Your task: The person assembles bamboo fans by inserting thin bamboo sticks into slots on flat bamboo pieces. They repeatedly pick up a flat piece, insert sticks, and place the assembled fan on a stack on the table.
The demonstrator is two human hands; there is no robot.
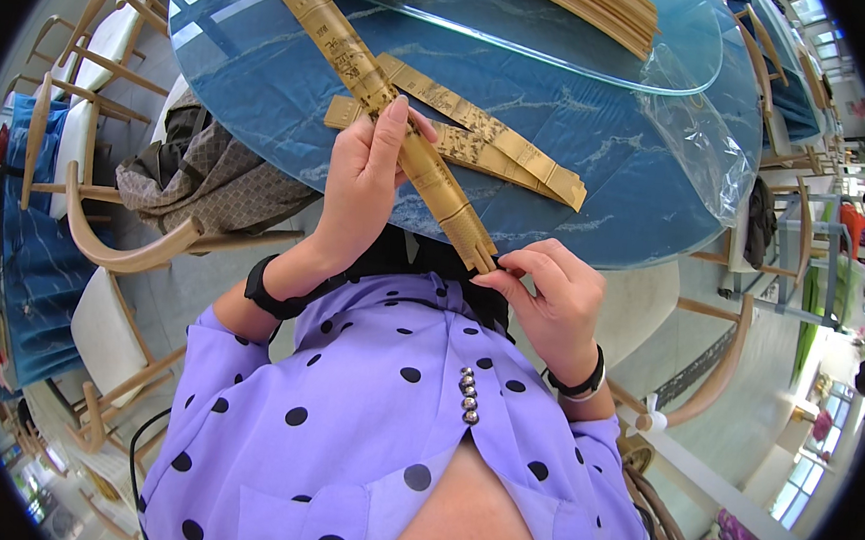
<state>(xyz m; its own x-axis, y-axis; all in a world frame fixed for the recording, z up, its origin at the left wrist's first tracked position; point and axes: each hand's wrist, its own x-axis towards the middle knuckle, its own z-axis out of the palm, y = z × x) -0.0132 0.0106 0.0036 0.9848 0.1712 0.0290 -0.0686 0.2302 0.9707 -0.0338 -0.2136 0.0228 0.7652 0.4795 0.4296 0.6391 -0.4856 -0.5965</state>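
A long, narrow gold paper sleeve (pixel 440 188) with dark print runs slantwise in front of me, over the near edge of the table. My left hand (pixel 364 180) is wrapped round its middle, thumb on top. At the lower end, small flaps stick out, and my right hand (pixel 559 297) pinches there with thumb and forefinger. Two more flat gold sleeves (pixel 509 147) lie crossed on the blue table (pixel 265 83) just beyond my left hand. Whether anything is inside the held sleeve does not show.
A raised glass turntable (pixel 528 48) carries a stack of gold sleeves (pixel 596 13) at the far side. Crumpled clear plastic (pixel 706 154) lies on the table's right. Wooden chairs (pixel 138 249) stand on both sides; a patterned grey-brown bag (pixel 223 180) rests at the left.
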